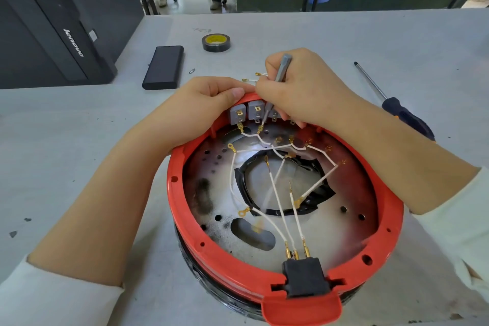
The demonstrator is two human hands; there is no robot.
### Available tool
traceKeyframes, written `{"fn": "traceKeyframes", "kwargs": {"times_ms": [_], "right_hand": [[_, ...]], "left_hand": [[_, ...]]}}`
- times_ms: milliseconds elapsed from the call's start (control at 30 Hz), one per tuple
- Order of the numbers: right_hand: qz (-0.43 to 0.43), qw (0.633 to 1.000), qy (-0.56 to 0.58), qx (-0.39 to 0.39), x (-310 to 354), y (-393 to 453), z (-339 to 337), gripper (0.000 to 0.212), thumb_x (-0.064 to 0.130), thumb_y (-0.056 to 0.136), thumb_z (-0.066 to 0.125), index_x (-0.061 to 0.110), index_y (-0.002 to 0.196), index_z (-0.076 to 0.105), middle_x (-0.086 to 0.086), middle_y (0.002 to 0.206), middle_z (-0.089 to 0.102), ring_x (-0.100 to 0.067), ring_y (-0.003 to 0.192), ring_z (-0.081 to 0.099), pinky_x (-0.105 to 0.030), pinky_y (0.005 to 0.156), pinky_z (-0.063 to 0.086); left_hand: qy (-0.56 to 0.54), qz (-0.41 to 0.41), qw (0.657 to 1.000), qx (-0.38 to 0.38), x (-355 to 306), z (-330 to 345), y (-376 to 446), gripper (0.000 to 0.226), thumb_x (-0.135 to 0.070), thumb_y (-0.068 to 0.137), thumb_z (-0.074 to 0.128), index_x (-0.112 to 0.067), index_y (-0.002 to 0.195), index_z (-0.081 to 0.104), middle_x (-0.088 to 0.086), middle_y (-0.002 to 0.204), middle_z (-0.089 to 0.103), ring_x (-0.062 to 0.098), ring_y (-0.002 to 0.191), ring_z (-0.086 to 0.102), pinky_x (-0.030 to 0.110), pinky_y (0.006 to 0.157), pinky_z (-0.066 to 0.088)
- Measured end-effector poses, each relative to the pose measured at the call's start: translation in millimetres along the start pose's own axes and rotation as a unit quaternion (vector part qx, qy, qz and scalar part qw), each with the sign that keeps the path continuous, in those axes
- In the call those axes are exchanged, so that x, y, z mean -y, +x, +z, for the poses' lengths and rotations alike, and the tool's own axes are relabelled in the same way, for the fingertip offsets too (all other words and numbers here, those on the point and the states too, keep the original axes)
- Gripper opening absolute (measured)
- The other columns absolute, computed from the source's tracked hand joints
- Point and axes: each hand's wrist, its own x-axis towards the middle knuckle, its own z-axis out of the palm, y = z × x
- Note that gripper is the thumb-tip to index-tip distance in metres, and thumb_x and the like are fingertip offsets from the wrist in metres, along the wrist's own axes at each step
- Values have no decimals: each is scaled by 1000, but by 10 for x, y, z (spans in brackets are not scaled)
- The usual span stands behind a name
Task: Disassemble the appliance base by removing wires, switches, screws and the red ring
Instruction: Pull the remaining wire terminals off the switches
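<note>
While the round red plastic ring (185, 209) sits nearest on my grey tabletop (344, 42), my left hand (201, 106) grips its far rim; my right hand's (299, 87) fingers pinch a slim grey metal tool (280, 69) at the grey switches (254, 111); beyond lies black tape (216, 42).

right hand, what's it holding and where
The right hand grips a slim grey metal tool by its upper shaft, tip down at the grey switches.

We found the appliance base (285, 219) on the table (344, 42), nearest us. Behind the base lay a tape roll (216, 42), with a flat case (164, 67) to the roll's left and a computer tower (53, 34) further left. A screwdriver (394, 102) lay right of the base. Inside the base, wires (277, 193) ran from the switches (247, 112) at its far rim to a plug block (304, 278) at its near rim.
</note>
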Motion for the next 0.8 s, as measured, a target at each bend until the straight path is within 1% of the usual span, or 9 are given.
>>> {"fn": "traceKeyframes", "kwargs": {"times_ms": [200,300,367,500,567,633,667,700,800], "right_hand": [[29,999,19,-14,22,-10,-40,30,12,80,51,16,55,35,-8,43,45,-11,23,38,-14,30,27],[31,999,-14,-29,31,-49,-33,29,12,81,51,15,57,35,-6,47,43,-9,23,37,-14,28,25],[35,998,-29,-53,26,-83,-34,26,13,80,51,13,59,37,-9,48,42,-11,25,35,-18,30,27],[55,995,-30,-84,19,-154,-67,22,16,80,52,11,62,40,-15,53,44,-15,29,34,-22,33,28],[62,995,1,-84,35,-185,-93,27,15,80,53,12,58,37,-13,47,45,-14,24,36,-16,31,26],[59,994,44,-79,75,-193,-132,32,13,80,53,14,54,35,-6,39,47,-14,23,36,-13,31,26],[54,994,63,-68,103,-189,-154,32,13,80,54,15,53,36,-3,36,47,-14,23,36,-13,32,27],[47,995,75,-54,133,-177,-167,32,13,81,55,15,54,37,-2,36,48,-15,23,36,-13,32,27],[30,996,79,2,180,-147,-141,34,15,84,59,16,56,40,-2,38,52,-14,24,40,-12,33,29]], "left_hand": [[45,-8,999,-22,-13,-1,-9,22,-29,97,49,-36,104,69,-25,88,70,-13,81,62,-2,66,40],[132,20,989,-71,-18,9,-18,20,-35,95,52,-33,101,70,-21,84,69,-10,82,60,1,65,40],[185,22,980,-75,-41,3,-32,21,-40,94,51,-33,97,70,-19,78,67,-9,80,58,3,61,39],[224,-16,973,-46,-56,-34,-60,23,-43,94,47,-37,95,70,-10,84,71,1,82,61,11,72,42],[217,-14,975,-47,-45,1,-76,28,-43,95,46,-30,93,70,-3,81,71,7,77,62,12,68,42],[208,7,977,-56,-35,72,-74,38,-42,96,44,-13,93,68,10,75,65,15,66,55,21,60,41],[206,14,977,-58,-39,110,-72,42,-42,97,43,-7,92,66,15,74,62,18,63,50,25,60,40],[204,19,977,-58,-42,129,-71,45,-43,97,43,-4,91,64,15,70,60,19,61,47,26,59,39],[190,23,980,-61,-47,132,-62,47,-41,97,43,0,82,60,-6,45,38,11,46,34,22,47,30]]}}
